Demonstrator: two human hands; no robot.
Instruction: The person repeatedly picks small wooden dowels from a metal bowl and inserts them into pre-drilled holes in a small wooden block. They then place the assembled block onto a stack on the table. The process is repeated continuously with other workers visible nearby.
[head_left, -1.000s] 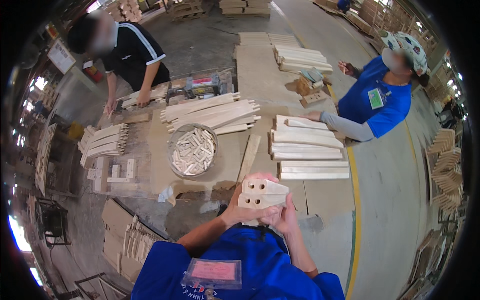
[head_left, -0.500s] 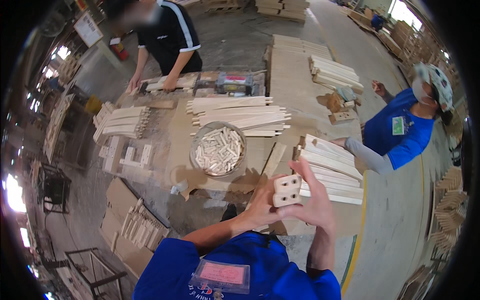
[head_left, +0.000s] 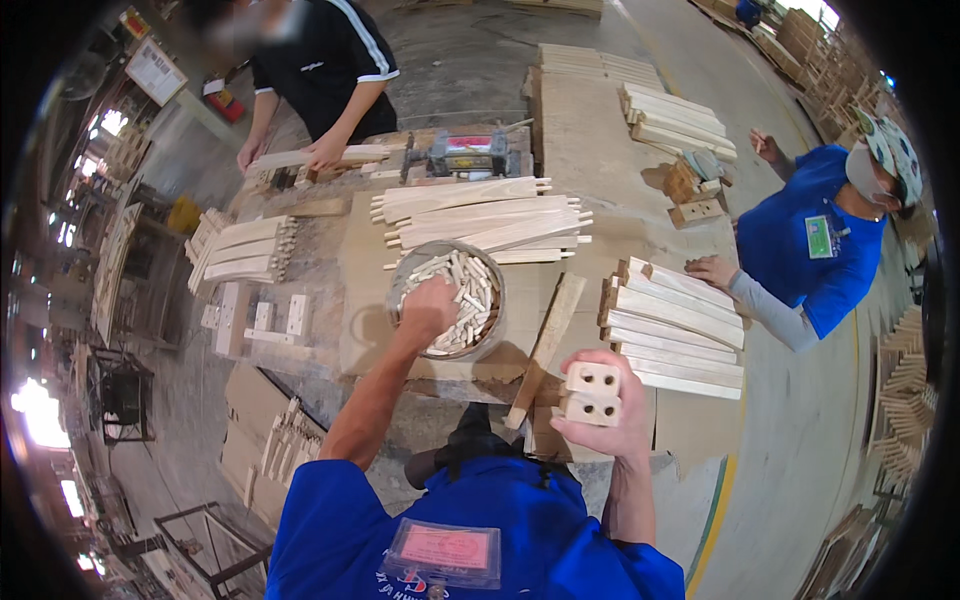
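My left hand (head_left: 430, 306) reaches into a round bucket (head_left: 502, 335) full of short wooden dowels (head_left: 468, 295). Its fingers are down among the dowels, so their grip is hidden. At the table's front edge my right hand (head_left: 632, 412) is closed round two pale drilled wooden blocks (head_left: 592, 394), one against the other. Their ends face up, each with two dark round holes. How far the blocks extend below the hand is hidden.
Tenoned wooden slats (head_left: 480, 220) lie behind the bucket. A loose wooden bar (head_left: 546, 350) lies between bucket and right hand, with stacked slats (head_left: 675, 325) to its right. One co-worker (head_left: 320, 70) works across the table; another co-worker (head_left: 810, 240) rests a hand by the stack.
My left hand has left the drilled blocks and moved left into the dowel bucket. My right hand keeps the blocks, now slightly lower. The co-worker across the table has lifted a slat.
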